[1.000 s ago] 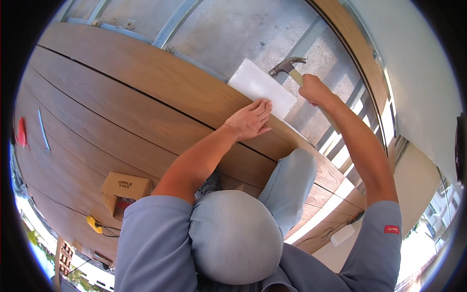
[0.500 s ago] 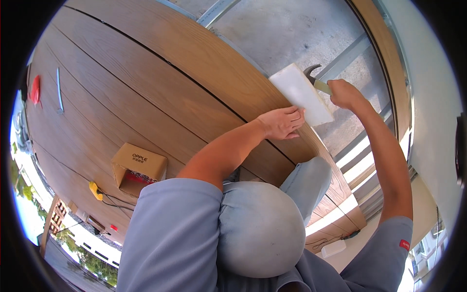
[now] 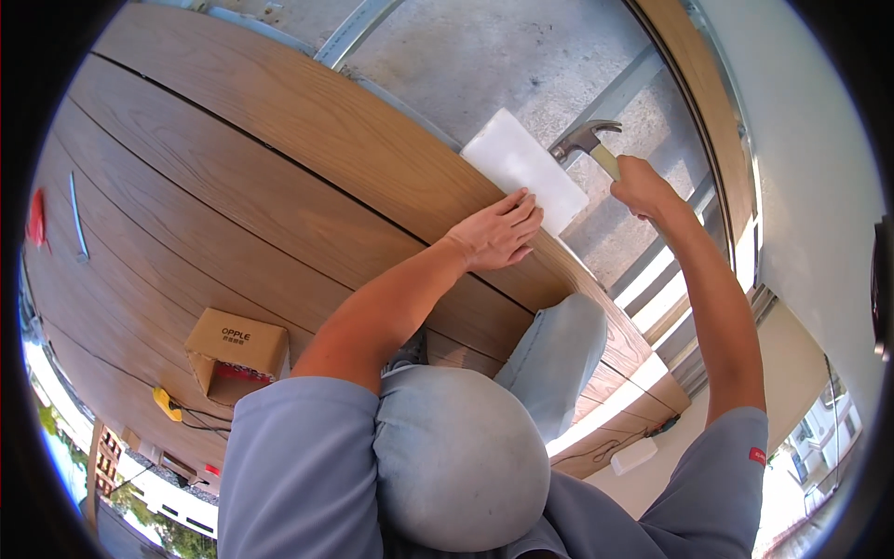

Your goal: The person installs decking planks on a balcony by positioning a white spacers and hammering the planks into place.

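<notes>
My left hand (image 3: 503, 231) holds a white rectangular block (image 3: 521, 160) at the edge of the brown deck board (image 3: 382, 172), its fingertips pressed on the block's lower part. My right hand (image 3: 638, 186) grips a claw hammer (image 3: 587, 135) by its pale yellow-green handle, with the steel head just beside the block's upper right edge. Below the hammer lie a metal joist (image 3: 624, 98) and bare concrete. My bent jeans-clad legs are on the boards beneath my arms.
A cardboard box (image 3: 237, 340), yellow tool (image 3: 168, 402) with cable, red item (image 3: 37, 214) and blue strip (image 3: 78, 210) lie on the boards at left. An open joist frame (image 3: 338, 37) spans the top, a pale wall (image 3: 810, 158) the right. A white object (image 3: 633, 456) lies lower right.
Half a second ago the hammer head was closer against the block, partly hidden; now it is drawn back slightly to the right. My left hand stays on the block. The view has shifted slightly.
</notes>
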### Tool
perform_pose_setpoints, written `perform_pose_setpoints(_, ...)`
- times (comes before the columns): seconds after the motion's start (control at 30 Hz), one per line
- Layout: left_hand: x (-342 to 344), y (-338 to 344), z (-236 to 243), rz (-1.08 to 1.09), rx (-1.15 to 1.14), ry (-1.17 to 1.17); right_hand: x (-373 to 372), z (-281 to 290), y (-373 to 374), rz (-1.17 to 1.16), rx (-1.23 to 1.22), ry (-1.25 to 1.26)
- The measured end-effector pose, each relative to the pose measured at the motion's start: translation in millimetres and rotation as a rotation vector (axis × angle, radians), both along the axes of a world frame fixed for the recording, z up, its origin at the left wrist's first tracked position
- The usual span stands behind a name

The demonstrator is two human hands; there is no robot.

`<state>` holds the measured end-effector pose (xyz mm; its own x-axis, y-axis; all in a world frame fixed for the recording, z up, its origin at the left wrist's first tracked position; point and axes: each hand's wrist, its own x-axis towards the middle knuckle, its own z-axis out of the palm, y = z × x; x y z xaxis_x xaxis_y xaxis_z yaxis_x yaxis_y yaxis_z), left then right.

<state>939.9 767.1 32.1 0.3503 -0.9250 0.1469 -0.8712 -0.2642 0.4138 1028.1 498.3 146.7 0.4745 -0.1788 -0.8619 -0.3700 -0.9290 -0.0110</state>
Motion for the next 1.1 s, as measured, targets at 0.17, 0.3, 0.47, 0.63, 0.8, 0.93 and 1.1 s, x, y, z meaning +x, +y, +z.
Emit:
perform_pose_setpoints(0.17,3.4,1.8,-2.6,-0.005,0.014,-0.009,-0.9,-5.7,-3.6,0.004,0.024,-0.049)
perform_pose_setpoints(0.3,4.8,-11.6,-0.7,-0.043,0.036,-0.002,-9.4,-31.6,-76.7,0.486,0.137,-0.417)
perform_pose_setpoints(0.47,1.9,5.4,-6.7,-0.019,0.041,0.011,57.4,33.2,-74.2,-0.374,-0.015,-0.565)
perform_pose_setpoints(0.63,-0.1,-8.4,-4.5,-0.031,0.025,0.006,1.7,-11.9,-91.6,-0.476,-0.011,-0.603)
perform_pose_setpoints(0.8,1.7,-3.8,-5.4,-0.034,0.020,-0.015,16.6,19.4,-89.2,0.448,0.004,-0.441)
perform_pose_setpoints(0.93,6.0,-10.3,-4.7,-0.038,0.002,-0.036,43.4,29.5,-123.4,-0.476,-0.110,-0.759)
perform_pose_setpoints(1.1,0.2,-3.6,-10.7,-0.039,0.026,-0.047,-17.2,-34.3,-82.7,0.248,0.024,-0.592)
